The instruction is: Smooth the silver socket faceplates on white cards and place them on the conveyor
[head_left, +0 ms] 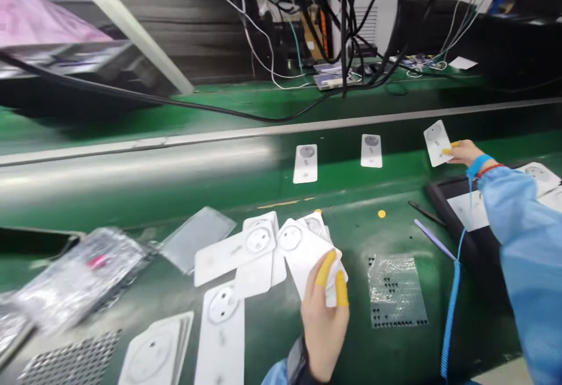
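My right hand, with yellow finger covers and a blue wrist strap, reaches out at the far right. It is closed on one edge of a white plate with a round grey socket face, held tilted over the green belt. At the bottom centre, my left hand, also in yellow finger covers, pinches the near end of another white socket plate. Beneath that plate lie parts of other plates. To its left, several overlapping white plates are spread on the green table.
Two plates lie apart on the belt. At right are a black tray holding plates, a purple stick tool and a coiled blue cord. A clear sheet bears small black parts. Plastic bags lie left.
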Demonstrator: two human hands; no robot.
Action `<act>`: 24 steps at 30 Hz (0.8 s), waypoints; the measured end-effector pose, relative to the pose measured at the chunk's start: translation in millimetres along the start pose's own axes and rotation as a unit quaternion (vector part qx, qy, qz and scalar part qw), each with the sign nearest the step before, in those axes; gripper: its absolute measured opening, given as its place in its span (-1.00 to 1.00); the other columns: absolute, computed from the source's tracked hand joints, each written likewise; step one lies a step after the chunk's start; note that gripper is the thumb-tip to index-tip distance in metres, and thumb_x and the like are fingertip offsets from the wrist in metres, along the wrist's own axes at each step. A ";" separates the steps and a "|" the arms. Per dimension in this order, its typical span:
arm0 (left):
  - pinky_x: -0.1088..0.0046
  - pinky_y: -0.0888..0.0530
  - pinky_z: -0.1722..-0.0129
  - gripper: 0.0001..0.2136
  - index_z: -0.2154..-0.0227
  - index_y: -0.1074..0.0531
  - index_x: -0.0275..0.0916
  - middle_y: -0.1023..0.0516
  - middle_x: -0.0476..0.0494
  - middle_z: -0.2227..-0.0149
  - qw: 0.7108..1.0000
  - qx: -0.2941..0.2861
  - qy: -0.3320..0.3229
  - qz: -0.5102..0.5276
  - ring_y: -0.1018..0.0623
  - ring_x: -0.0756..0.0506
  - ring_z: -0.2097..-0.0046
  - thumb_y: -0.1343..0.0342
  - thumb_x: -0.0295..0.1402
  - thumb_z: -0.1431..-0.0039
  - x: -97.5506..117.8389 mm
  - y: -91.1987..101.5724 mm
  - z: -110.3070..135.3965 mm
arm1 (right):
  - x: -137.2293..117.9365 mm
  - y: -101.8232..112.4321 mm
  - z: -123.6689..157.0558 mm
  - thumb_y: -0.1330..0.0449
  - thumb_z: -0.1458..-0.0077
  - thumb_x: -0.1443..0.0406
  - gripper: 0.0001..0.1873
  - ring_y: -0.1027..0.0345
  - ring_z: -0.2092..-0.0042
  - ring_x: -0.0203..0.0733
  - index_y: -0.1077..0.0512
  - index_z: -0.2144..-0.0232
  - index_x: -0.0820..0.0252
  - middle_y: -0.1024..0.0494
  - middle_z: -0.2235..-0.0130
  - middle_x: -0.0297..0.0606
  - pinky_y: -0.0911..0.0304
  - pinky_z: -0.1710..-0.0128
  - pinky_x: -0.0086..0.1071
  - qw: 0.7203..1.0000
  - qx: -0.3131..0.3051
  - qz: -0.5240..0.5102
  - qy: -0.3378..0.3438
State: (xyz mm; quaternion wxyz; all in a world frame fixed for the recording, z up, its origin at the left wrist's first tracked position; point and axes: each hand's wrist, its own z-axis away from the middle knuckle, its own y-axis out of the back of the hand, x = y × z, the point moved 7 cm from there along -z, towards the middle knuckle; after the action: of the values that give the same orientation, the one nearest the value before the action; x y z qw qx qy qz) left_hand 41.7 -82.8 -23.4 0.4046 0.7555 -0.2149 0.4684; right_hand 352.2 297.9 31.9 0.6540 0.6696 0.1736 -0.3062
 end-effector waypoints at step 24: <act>-0.11 -0.26 -0.12 -0.54 -0.10 -0.31 -0.35 -0.31 -0.51 -0.17 0.981 0.006 0.028 -0.191 -0.27 -0.43 -0.23 -0.01 -0.24 -0.17 -54.1 11.9 -8.7 | -102.0 -206.9 313.4 -0.15 -0.24 0.20 -0.68 -0.40 0.09 -0.15 -0.35 0.02 0.25 -0.44 0.03 -0.17 -0.39 0.10 -0.17 0.865 -0.383 0.042 0.323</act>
State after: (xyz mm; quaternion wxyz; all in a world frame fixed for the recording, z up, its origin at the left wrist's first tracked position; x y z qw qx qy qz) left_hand 3.3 -85.5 -64.2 0.4884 0.7714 -0.0521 0.4046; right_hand 87.2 24.6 -48.9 0.7785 0.4349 0.4503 0.0450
